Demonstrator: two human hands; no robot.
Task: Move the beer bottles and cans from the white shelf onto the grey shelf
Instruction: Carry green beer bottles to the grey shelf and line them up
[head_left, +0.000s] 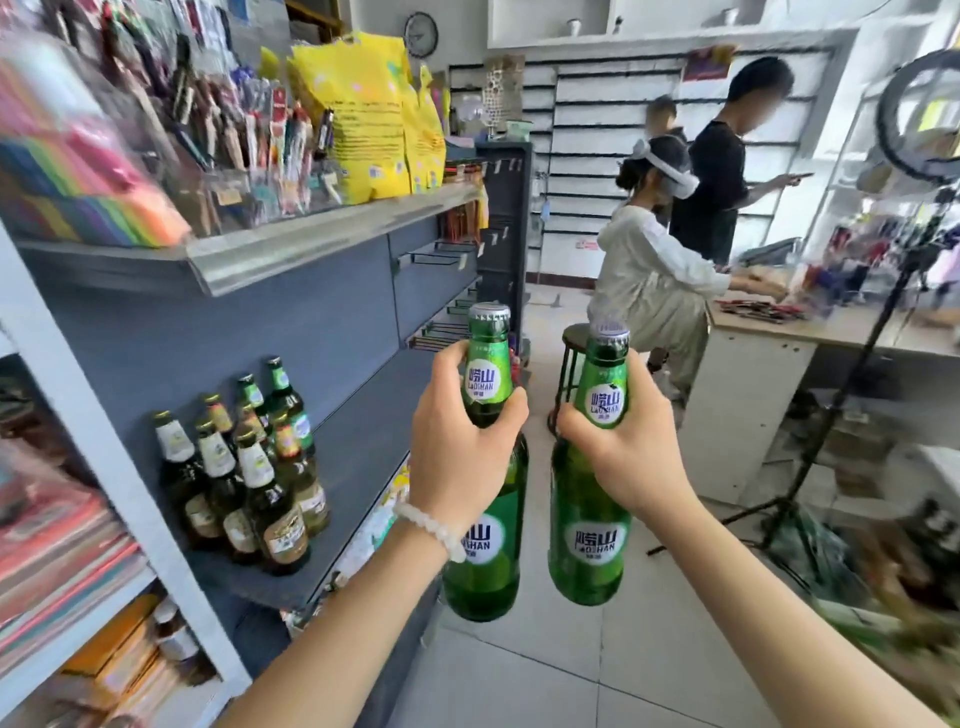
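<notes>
My left hand (457, 447) grips the neck of a green beer bottle (485, 561) with a white label, held upright in the air. Just to its right, my right hand (628, 457) holds a second green beer bottle (587, 540) by the neck in the same way. Both hang over the tiled floor, right of the grey shelf (363, 415). On that shelf's left end stands a cluster of several dark beer bottles (244, 467), upright and close together. A white shelf frame (104, 441) borders the grey one at the far left.
An upper grey shelf (291, 244) carries yellow bags and hanging packets. A round stool (571, 353), a seated person and two standing people are ahead. At the right are a counter (769, 353) and a black tripod (810, 467) with a ring light.
</notes>
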